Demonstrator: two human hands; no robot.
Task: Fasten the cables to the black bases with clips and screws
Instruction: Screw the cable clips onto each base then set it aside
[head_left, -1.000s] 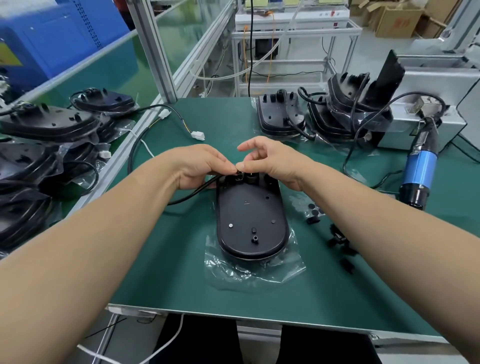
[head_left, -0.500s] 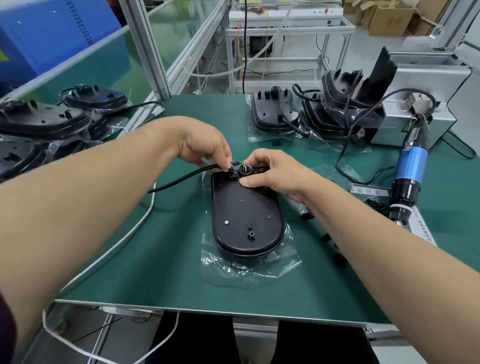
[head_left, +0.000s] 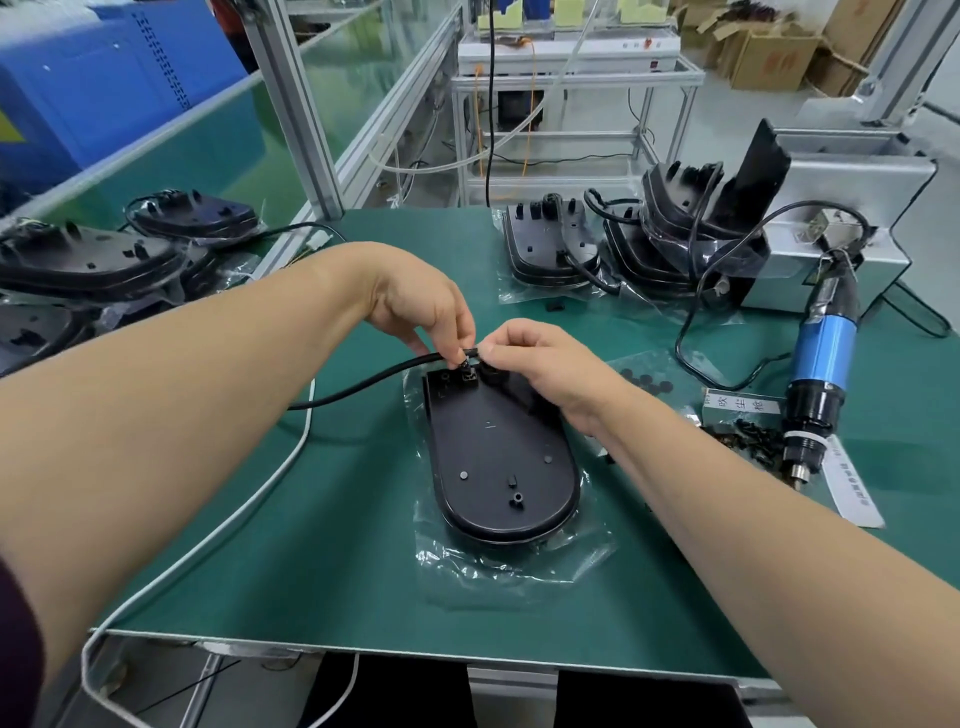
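A black oval base (head_left: 498, 457) lies on a clear plastic bag (head_left: 519, 566) in the middle of the green mat. A black cable (head_left: 374, 379) runs from the left up to the base's far end. My left hand (head_left: 421, 306) pinches the cable just above the slot at that end. My right hand (head_left: 540, 358) meets it from the right, fingertips pinching the same cable end over the base's far edge. Small black clips and screws (head_left: 748, 439) lie in a loose pile to the right.
A blue electric screwdriver (head_left: 821, 364) hangs at the right beside a grey metal box (head_left: 857, 208). Stacked black bases with cables (head_left: 623, 244) sit at the back, and more bases (head_left: 88, 260) lie on the left bench. A white cord (head_left: 249, 514) trails over the mat's front-left edge.
Both hands have stayed at the base's far end, now pinching the cable there a little above the slot. The base looks turned slightly, though the view has also shifted.
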